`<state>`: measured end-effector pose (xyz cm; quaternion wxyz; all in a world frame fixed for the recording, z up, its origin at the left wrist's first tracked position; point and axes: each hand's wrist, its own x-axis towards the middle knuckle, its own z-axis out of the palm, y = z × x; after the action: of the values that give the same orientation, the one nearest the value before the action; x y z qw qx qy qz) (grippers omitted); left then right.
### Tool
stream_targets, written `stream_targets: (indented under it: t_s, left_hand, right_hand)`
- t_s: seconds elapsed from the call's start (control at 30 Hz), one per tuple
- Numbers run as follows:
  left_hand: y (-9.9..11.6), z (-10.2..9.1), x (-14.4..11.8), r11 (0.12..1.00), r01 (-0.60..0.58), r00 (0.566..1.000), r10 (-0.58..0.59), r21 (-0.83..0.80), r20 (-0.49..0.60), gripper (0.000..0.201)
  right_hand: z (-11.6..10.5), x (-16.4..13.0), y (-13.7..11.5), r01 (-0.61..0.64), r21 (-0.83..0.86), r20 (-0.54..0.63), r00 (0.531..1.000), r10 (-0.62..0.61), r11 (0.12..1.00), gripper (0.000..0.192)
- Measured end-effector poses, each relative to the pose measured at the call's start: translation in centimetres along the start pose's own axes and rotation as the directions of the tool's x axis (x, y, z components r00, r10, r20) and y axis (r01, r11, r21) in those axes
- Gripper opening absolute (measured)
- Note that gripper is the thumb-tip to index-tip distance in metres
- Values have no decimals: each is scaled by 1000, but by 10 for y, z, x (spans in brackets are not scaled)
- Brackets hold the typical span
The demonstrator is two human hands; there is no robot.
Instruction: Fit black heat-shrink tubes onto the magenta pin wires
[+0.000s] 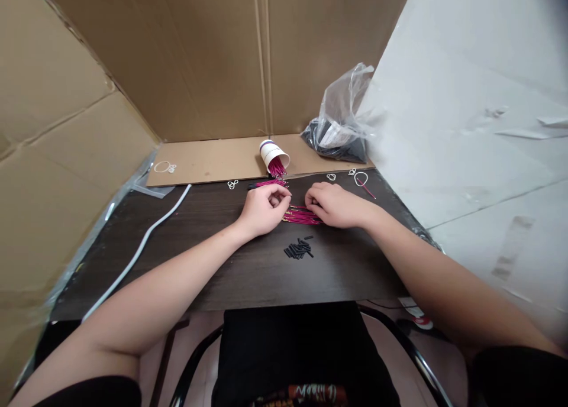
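Note:
My left hand (265, 209) is closed, thumb and forefinger pinched together; what lies between the tips is too small to make out. Just to its right lies a row of magenta wires (302, 216) with yellowish metal ends. Over the right end of that row, my right hand (336, 204) has its fingers curled in, and its fingertips are hidden. Beyond my left hand is another bundle of magenta wires with black ends (266, 183). Nearer to me, short black tubes (299, 249) sit in a small loose pile on the dark table.
A tipped paper cup (271, 154) holds more magenta wires on a cardboard strip (208, 158). Behind on the right stands a clear bag (339, 132) of black pieces. White rubber bands (361, 178) and a grey tube (148, 232) lie around. Cardboard walls (177, 58) enclose the table.

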<state>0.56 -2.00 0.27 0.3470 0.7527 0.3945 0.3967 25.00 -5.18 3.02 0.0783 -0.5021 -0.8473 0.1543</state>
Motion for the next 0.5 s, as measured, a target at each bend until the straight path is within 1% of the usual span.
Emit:
stream_targets:
  t_s: [0.1, 0.27, 0.5]
  left_hand:
    - [1, -1, 0, 1000, 6, 1000, -6, 30, -1, 14]
    - [1, -1, 0, 999, 21, 1000, -21, 42, 10, 15]
    - [1, -3, -1, 998, 20, 999, -22, 65, 29, 14]
  right_hand:
    - [-1, 0, -3, -5, -41, 17, 1000, 6, 999, 13]
    - [0, -1, -6, 13, -133, 17, 1000, -11, 991, 14]
    - [0, -1, -8, 10, -191, 45, 999, -2, 982, 13]
